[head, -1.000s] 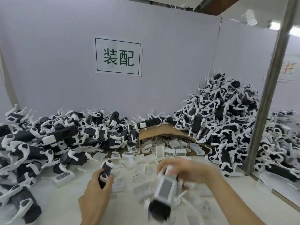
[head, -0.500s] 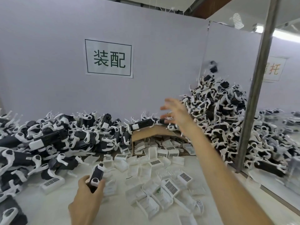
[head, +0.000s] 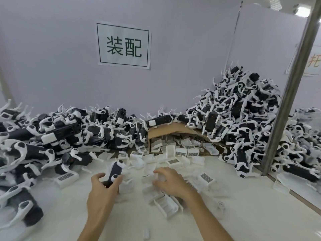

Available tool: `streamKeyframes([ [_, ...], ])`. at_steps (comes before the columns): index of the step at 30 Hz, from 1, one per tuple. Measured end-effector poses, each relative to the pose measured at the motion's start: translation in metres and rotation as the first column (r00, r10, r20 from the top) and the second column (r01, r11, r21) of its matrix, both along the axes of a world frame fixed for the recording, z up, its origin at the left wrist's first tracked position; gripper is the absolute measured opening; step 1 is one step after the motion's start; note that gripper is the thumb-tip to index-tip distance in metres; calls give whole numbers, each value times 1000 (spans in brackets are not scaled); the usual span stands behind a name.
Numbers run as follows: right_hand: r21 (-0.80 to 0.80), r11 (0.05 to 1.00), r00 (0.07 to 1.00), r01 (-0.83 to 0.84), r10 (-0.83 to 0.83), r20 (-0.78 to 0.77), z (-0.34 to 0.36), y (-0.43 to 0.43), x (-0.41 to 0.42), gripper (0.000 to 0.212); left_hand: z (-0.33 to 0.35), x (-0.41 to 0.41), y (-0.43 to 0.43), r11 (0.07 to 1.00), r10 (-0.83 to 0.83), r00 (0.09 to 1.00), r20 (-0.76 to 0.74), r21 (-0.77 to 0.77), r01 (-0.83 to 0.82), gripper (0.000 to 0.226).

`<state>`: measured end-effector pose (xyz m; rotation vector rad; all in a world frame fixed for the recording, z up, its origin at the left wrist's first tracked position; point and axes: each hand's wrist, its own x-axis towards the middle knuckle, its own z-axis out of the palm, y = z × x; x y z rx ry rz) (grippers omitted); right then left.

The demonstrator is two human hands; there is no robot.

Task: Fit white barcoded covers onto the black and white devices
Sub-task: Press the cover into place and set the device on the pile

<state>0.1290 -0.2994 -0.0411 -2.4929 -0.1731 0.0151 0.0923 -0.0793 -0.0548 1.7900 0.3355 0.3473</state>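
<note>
Back from the far pile (head: 243, 119), the right hand (head: 171, 182) now curls round a white cover (head: 161, 177) beside the left hand (head: 102, 190), which grips the next device (head: 115, 171) for fitting.

Premises: factory assembly station. Evidence: printed sign (head: 123, 46) reading 装配 on a grey partition wall (head: 52, 58); bulk heaps of identical black and white devices (head: 243, 119) on the tabletop (head: 66, 211); loose white barcoded covers (head: 173, 161) spilling from a cardboard box (head: 166, 131).
</note>
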Motion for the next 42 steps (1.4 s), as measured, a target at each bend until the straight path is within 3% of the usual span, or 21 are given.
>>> streamKeyframes([
  [2,-45,999,1000,-27,27,0,0,5,-3,44,2,-1,-2,986,-47,998,30,-161,51,56],
  [5,41,999,999,-35,34,33,2,9,-7,25,4,0,-3,931,-91,994,55,-349,105,62],
  [7,-28,999,993,-31,34,112,2,11,-11,14,6,1,-3,880,-117,991,67,-455,135,64],
  [11,-115,992,934,-44,81,347,10,18,-14,12,13,-2,2,663,-275,957,93,-702,259,58],
  [14,30,998,915,-57,40,401,13,20,-14,11,13,-4,3,496,-384,910,157,-796,347,43],
  [15,90,994,912,-64,21,410,14,19,-13,14,13,-4,4,475,-395,903,168,-804,357,37],
  [17,158,985,898,-71,-6,441,15,19,-14,20,13,-5,4,523,-418,891,177,-755,396,25],
  [22,214,971,832,-106,-31,553,18,26,-17,28,12,-2,3,668,-375,895,241,-599,441,65],
  [24,202,968,790,-148,-7,613,19,30,-19,26,11,-2,3,681,-358,903,238,-595,427,66],
  [27,149,971,745,-185,40,666,18,32,-22,22,11,-2,-1,661,-342,918,203,-643,388,55],
  [31,160,965,715,-208,38,698,17,35,-25,24,15,-2,-4,526,-335,916,219,-763,375,40],
  [36,166,959,701,-229,44,712,14,37,-24,31,19,-5,-7,522,-372,892,256,-737,430,38],
  [42,189,932,694,-309,85,715,14,40,-26,28,21,-8,-6,492,-492,766,415,-594,637,50],
])
